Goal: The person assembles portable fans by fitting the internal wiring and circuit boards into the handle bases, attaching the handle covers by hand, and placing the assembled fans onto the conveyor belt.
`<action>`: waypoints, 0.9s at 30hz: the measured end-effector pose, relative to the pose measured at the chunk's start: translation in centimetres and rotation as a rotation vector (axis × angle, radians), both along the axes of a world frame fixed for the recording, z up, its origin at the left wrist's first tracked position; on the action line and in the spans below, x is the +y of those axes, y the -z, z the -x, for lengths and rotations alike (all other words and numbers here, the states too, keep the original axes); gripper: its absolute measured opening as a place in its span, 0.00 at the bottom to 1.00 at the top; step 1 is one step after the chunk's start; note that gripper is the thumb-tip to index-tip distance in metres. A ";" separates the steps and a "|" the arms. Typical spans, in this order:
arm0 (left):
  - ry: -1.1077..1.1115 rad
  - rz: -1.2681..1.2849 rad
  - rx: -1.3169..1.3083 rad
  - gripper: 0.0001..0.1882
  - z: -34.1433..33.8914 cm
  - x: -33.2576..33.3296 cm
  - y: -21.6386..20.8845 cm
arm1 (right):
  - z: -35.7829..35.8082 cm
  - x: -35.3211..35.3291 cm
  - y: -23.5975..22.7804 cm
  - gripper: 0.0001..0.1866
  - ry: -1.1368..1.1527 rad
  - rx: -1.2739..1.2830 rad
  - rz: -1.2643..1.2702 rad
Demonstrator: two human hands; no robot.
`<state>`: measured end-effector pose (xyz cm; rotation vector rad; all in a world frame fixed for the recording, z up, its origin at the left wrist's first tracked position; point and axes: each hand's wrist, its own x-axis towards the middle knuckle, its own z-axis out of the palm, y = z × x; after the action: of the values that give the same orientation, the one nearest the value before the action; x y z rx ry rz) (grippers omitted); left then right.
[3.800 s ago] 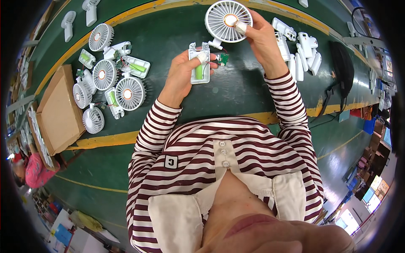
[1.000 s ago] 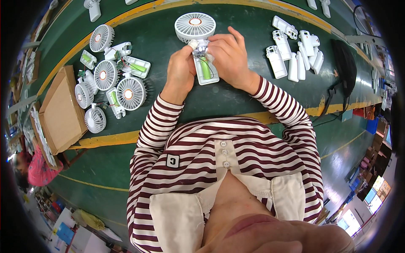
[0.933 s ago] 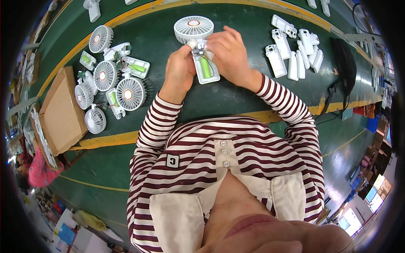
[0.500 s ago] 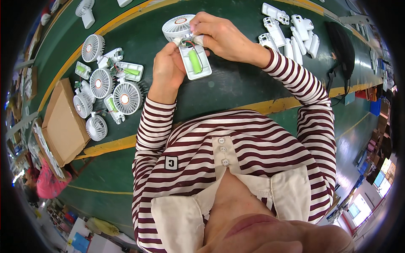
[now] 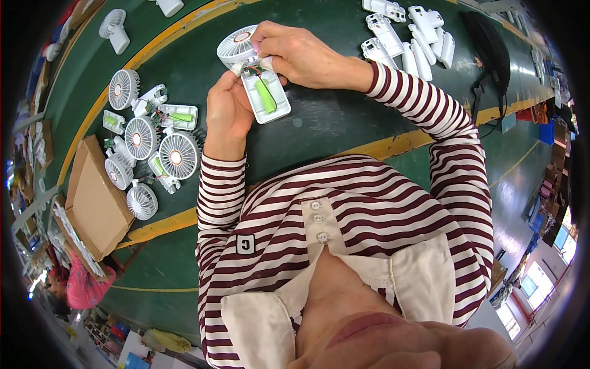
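Over the dark green table (image 5: 332,123) I hold a small white hand fan. Its open handle shell (image 5: 265,98) shows a green battery and thin wires. My left hand (image 5: 226,107) grips the shell's left side from below. The round white fan head (image 5: 236,44) joins the top of the shell, and my right hand (image 5: 295,52) holds it there, fingertips pinching at the joint.
Several assembled white fans and open shells (image 5: 147,144) lie at the left beside a brown cardboard box (image 5: 92,200). A row of white handle halves (image 5: 409,34) lies at the upper right, next to a black bag (image 5: 488,49). Yellow lines cross the table.
My right hand brought the fan head down from the far side onto the top of the shell. Both hands and the fan now sit further left and up in view.
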<state>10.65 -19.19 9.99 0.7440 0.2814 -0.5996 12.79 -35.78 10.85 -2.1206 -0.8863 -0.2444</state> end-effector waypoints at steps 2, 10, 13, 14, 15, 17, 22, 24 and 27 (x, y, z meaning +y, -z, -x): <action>0.004 0.023 0.007 0.22 -0.1 0.1 0.2 | 0.0 0.0 0.0 0.06 -0.006 -0.005 -0.007; 0.039 0.082 0.013 0.22 -0.1 0.4 0.5 | 0.1 -0.1 0.2 0.07 -0.027 -0.059 0.009; 0.049 0.061 -0.036 0.21 0.0 0.5 1.0 | 0.4 -0.2 0.5 0.09 -0.047 -0.126 0.042; 0.019 0.053 -0.012 0.20 0.0 0.4 1.1 | 0.6 -0.2 0.6 0.10 -0.040 -0.158 0.072; -0.013 0.045 0.012 0.20 0.1 0.2 1.1 | 0.8 -0.3 0.7 0.11 -0.043 -0.173 0.082; -0.034 -0.003 0.025 0.18 0.3 0.0 1.0 | 1.0 -0.3 0.8 0.11 -0.051 -0.187 0.119; -0.021 -0.019 0.006 0.17 0.4 0.4 1.5 | 1.2 -0.3 0.8 0.10 -0.079 -0.266 0.201; 0.031 -0.079 0.012 0.16 0.5 0.6 1.5 | 1.2 -0.3 0.9 0.10 -0.087 -0.275 0.215; 0.118 -0.166 -0.015 0.14 0.9 0.9 1.5 | 1.5 -0.3 1.1 0.10 -0.090 -0.260 0.240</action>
<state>9.79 -18.31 8.50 0.9301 0.2768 -0.6880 11.33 -36.08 9.77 -2.2955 -1.2117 -0.3902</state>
